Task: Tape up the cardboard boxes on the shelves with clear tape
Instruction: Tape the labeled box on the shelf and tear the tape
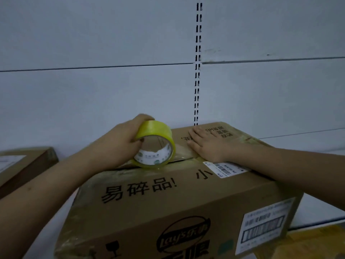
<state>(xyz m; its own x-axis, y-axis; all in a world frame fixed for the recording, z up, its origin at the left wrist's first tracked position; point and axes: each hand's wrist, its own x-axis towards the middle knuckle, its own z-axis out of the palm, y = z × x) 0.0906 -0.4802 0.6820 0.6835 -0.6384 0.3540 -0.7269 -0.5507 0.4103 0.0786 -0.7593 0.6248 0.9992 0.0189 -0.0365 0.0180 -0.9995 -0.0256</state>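
- Head view: a large brown cardboard box (177,199) printed with black characters and a crisp-brand logo is seen on a white shelf (317,212), against a pale panelled back wall with a slotted upright.
- A yellowish roll of clear tape (155,144) on a white card core is stood on edge on top of the box, right over the centre seam between the 2 flaps.
- The roll is gripped by the left hand (119,143), its fingers curled over the roll's upper left rim.
- The right hand (207,144) is laid flat on the far flap just right of the roll, fingers straight and together, pressing down on a glossy strip of tape (183,152) stretched from the roll.
- The seam left of the roll looks untaped, so the strip is judged to be only partly laid.
- For a good seal, the roll should be drawn leftward along the seam with steady tension, kept centred so both flaps are caught, while the laid end is pinned and smoothed flat to avoid wrinkles.
- A second brown cardboard box (26,165) is seen at the left, well apart.
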